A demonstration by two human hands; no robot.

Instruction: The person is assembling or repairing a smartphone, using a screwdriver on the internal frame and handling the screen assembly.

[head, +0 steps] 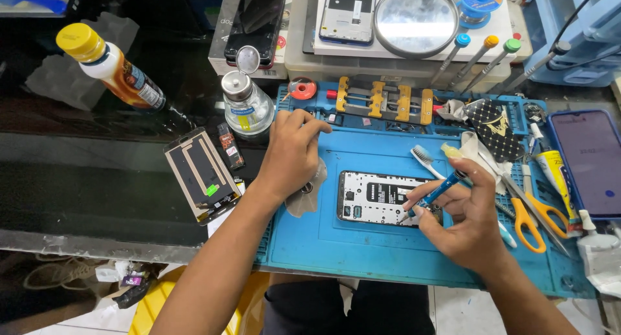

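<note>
A lit violet phone screen (590,162) lies at the right edge. A dark phone screen (255,22) rests on a white box (223,60) behind. The yellow-capped bottle (110,64) carries an orange label (137,84).
</note>
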